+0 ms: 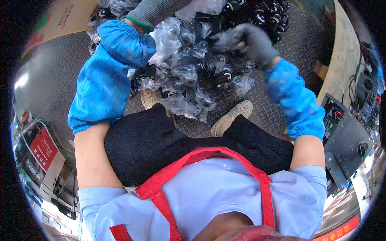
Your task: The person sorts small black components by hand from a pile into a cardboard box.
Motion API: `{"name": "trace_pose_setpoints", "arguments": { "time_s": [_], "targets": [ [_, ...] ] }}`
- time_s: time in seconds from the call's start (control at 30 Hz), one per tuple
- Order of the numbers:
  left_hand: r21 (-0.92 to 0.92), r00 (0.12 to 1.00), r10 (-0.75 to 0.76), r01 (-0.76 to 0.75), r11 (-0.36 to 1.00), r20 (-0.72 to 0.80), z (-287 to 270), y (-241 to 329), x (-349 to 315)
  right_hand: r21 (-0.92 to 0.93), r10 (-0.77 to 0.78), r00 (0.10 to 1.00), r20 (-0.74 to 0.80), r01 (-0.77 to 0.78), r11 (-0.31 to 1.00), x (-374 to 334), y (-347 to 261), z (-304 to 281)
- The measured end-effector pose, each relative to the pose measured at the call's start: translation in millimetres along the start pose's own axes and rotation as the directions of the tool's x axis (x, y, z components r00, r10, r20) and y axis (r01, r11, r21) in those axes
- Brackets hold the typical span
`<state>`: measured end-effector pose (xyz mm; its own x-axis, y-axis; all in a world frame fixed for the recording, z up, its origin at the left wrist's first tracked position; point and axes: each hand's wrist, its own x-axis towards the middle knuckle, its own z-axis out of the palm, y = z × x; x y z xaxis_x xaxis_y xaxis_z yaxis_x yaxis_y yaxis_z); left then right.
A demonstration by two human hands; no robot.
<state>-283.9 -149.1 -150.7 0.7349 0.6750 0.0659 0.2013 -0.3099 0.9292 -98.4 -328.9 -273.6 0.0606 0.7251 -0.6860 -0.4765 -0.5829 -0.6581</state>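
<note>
In front of my feet lies a heap of crumpled clear plastic bags [187,72], with dark parts showing through several of them. Bare black parts with pale round centres, like caster wheels [273,18], are piled at the far side. My left hand [161,11], in a grey glove with a green cuff, reaches over the far left of the heap; its fingers run out past the top edge. Over the right of the heap is my right hand [255,43], also grey-gloved and smeared by motion. Its fingers are beside clear plastic, and whether they grip it is unclear.
The floor is dark tread plate [52,76]. A cardboard box [60,18] stands at the far left. Along the right runs a pale curved board edge [343,52], with opened electronic equipment [341,128] and cables beyond it. My shoes [233,116] are close to the heap.
</note>
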Motion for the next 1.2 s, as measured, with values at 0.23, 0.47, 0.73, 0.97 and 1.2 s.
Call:
{"name": "trace_pose_setpoints", "arguments": {
  "time_s": [0.23, 0.47, 0.73, 0.97, 1.2],
  "targets": [
    [-0.409, 0.889, 0.285, -0.125, 0.904, 0.358, 30.4, 14.7, 8.0, -0.593, -0.498, 0.863, 0.089, 0.447, 0.67, -76.8, -115.9, 51.7],
    [-0.513, 0.885, 0.17, 0.088, 0.854, 0.434, 11.1, -6.7, 8.9, -0.994, -0.138, 0.986, -0.096, -0.087, 0.065, -56.3, -48.6, -13.0],
    [-0.047, 0.967, -0.08, 0.094, 0.994, 0.24, 29.8, 7.7, 10.5, -0.833, -0.029, 0.982, -0.185, -0.142, 0.534, -42.9, 107.8, -119.5],
    [-0.217, 0.966, -0.068, 0.124, 0.968, 0.25, 25.6, 10.7, 4.8, -0.914, -0.279, 0.942, -0.187, -0.063, 0.4, -76.2, -36.9, -62.4],
    [-0.313, 0.94, 0.005, 0.109, 0.943, 0.342, 42.7, 27.9, 9.2, -0.738, -0.538, 0.817, -0.207, 0.231, 0.634, -85.2, -81.8, -34.7]
  ]
}}
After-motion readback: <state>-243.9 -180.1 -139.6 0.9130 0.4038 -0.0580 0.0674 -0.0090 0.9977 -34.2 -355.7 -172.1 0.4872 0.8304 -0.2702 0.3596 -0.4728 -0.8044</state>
